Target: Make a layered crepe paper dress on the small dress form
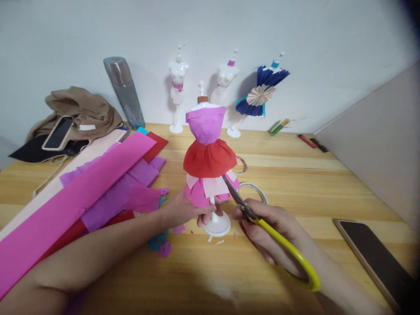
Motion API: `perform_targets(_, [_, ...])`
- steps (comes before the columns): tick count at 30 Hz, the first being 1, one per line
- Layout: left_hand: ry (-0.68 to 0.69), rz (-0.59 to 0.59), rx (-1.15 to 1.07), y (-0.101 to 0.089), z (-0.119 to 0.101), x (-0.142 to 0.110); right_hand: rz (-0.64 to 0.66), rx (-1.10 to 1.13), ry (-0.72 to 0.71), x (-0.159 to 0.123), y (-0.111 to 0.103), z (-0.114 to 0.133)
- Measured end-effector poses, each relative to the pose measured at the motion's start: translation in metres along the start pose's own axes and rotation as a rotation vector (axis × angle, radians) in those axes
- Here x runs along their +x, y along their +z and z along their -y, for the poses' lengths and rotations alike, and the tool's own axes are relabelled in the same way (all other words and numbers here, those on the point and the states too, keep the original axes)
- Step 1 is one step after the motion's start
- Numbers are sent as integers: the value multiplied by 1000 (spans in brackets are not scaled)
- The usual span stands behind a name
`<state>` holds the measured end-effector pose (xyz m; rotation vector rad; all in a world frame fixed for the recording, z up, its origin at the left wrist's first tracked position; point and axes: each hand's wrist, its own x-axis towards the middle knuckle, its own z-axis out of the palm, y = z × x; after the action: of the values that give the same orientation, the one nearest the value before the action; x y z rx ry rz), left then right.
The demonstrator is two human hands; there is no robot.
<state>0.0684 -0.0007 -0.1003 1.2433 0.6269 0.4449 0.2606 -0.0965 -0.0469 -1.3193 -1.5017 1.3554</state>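
In the middle of the head view stands a small white dress-form mannequin [215, 224], wearing a purple bodice [206, 124], a red gathered overskirt [210, 158] and a pink lower layer with pale pink strips [215, 188]. My left hand [193, 210] is closed round its stand just under the skirt. Yellow-handled scissors [288, 245] are gripped in my right hand [278, 227]. Their blades point up and left, with the tips at the hem of the red layer. Whether the blades touch the paper, I cannot tell.
Coloured crepe paper sheets [98, 183] lie at left, below a steel flask [124, 92] and brown cloth [78, 109]. Paper flowers [165, 249] and scraps are near the stand. Tape rolls [259, 190] sit behind my right hand; a phone [370, 258] lies right. Other mannequins [179, 72] stand behind.
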Motion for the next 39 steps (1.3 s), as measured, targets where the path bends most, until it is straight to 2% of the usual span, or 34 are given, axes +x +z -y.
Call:
perform_targets(3, [-28,1,-10,2,-5,-2,57,-29,-93,3,-2,1])
perform_targets(11, [10,68,-118,-1,1,0,65,16,-52,1,-6,8])
perform_targets(16, [58,65,-161,-3,5,0,113,9,-29,0,-8,8])
perform_targets(21, [67,83,-171,-5,10,1,-22,49,-1,-3,0,13])
perform_targets(24, [65,87,-185,-6,12,3,-47,53,11,-4,0,14])
perform_targets(30, [52,95,-261,-6,12,2,79,10,-30,-2,-15,1])
perform_targets(36, [-29,143,-277,-6,8,-1,117,82,99,-3,-29,2])
perform_targets(39, [-52,185,-288,-6,6,-2,33,70,68,-6,-36,8])
